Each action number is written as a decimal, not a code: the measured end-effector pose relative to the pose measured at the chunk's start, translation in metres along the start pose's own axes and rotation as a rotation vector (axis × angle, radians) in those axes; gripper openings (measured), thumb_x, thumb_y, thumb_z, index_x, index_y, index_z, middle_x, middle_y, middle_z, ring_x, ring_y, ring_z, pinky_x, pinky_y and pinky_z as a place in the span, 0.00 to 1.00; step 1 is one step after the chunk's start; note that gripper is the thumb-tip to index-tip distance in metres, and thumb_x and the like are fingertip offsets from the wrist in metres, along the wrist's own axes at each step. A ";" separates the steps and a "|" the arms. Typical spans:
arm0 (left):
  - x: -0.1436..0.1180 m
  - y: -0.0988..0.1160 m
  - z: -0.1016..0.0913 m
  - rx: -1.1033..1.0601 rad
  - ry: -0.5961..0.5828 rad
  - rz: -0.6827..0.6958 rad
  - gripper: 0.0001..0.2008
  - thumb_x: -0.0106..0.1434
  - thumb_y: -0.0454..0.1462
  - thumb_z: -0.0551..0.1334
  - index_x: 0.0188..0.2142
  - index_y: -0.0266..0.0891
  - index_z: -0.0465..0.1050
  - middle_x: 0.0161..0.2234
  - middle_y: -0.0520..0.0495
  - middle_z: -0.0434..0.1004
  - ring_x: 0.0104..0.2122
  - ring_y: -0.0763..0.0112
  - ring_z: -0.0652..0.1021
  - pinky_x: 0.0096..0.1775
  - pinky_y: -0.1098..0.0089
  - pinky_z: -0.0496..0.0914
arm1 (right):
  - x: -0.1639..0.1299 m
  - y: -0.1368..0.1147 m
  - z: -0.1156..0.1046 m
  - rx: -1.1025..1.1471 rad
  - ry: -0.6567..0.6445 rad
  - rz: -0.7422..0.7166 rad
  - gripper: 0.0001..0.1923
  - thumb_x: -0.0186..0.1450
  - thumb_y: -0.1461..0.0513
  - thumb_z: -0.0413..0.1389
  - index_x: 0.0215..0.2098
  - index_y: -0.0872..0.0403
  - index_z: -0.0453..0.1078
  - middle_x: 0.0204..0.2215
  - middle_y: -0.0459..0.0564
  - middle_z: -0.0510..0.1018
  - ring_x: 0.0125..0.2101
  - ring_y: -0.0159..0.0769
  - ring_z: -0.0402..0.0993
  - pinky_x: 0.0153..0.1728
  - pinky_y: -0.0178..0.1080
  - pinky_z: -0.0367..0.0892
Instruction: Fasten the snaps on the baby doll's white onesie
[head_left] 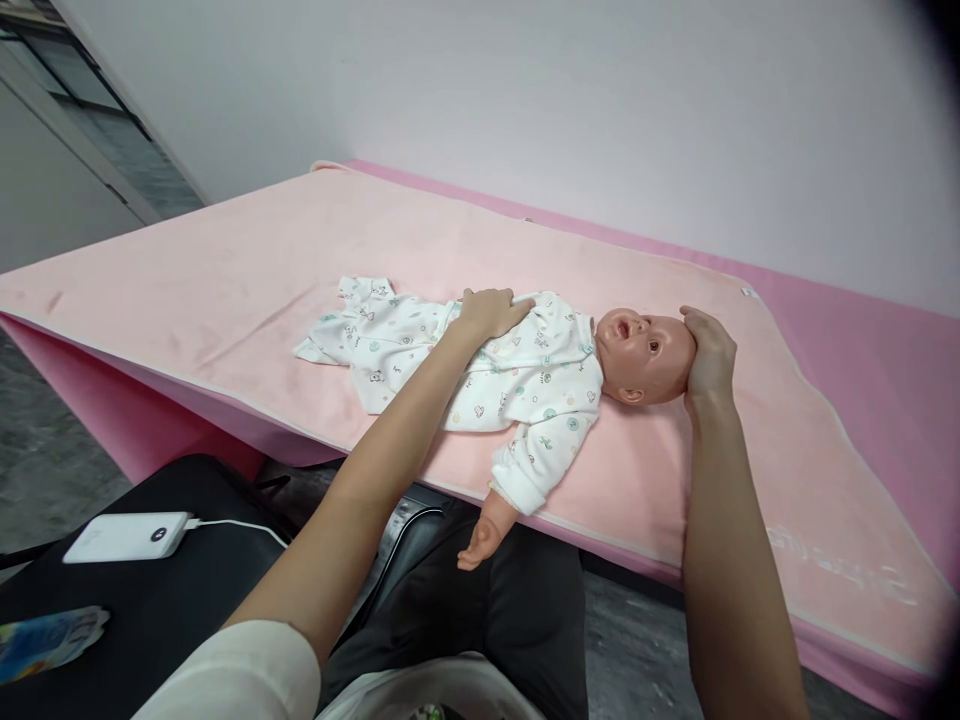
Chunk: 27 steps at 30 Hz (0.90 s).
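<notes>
Left hand (491, 312) lies flat on the plastic baby doll's (645, 355) white printed romper (480, 365), right hand (709, 355) cups its head; doll already dressed, near the pink towel-covered bed's (225, 290) front edge.

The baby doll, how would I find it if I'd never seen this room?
Look at the big pink towel spread over the pink bed. The baby doll lies on its back near the front edge, one arm hanging over. It wears a white printed romper; the left hand rests on its tummy and the right hand cups its bald head.
</notes>
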<state>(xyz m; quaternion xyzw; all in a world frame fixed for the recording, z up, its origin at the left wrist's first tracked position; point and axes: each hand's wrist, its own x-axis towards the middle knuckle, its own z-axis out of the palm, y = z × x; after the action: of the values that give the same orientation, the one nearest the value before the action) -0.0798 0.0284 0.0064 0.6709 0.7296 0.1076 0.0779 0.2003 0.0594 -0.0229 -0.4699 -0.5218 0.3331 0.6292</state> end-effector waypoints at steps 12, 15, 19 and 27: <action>0.004 -0.002 0.002 0.031 -0.015 0.005 0.29 0.60 0.55 0.39 0.40 0.36 0.68 0.42 0.37 0.74 0.44 0.52 0.71 0.50 0.50 0.54 | -0.003 -0.003 0.001 0.008 -0.001 0.076 0.13 0.55 0.55 0.55 0.18 0.54 0.64 0.18 0.41 0.66 0.23 0.31 0.64 0.27 0.36 0.63; 0.004 -0.001 0.002 0.055 -0.022 0.000 0.29 0.60 0.55 0.39 0.39 0.37 0.68 0.43 0.38 0.73 0.45 0.52 0.70 0.51 0.50 0.54 | -0.001 0.001 0.000 -0.008 -0.026 0.053 0.13 0.57 0.54 0.54 0.21 0.53 0.66 0.21 0.42 0.69 0.27 0.32 0.68 0.32 0.37 0.65; 0.005 0.000 0.000 0.068 -0.031 -0.002 0.29 0.61 0.54 0.39 0.39 0.37 0.67 0.43 0.38 0.72 0.45 0.51 0.70 0.50 0.49 0.54 | 0.003 0.005 -0.002 -0.025 -0.042 -0.027 0.11 0.59 0.54 0.53 0.30 0.53 0.70 0.33 0.46 0.75 0.39 0.34 0.69 0.46 0.39 0.62; 0.006 0.000 0.000 0.057 -0.039 -0.026 0.28 0.60 0.55 0.40 0.39 0.38 0.67 0.41 0.38 0.73 0.44 0.50 0.70 0.50 0.49 0.55 | 0.001 0.004 -0.002 -0.053 -0.098 0.023 0.15 0.59 0.51 0.51 0.28 0.53 0.69 0.31 0.45 0.74 0.39 0.36 0.69 0.42 0.40 0.64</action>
<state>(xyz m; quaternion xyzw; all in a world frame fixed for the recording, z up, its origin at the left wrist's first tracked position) -0.0799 0.0349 0.0069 0.6654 0.7392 0.0725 0.0746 0.2030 0.0610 -0.0260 -0.4755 -0.5549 0.3491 0.5866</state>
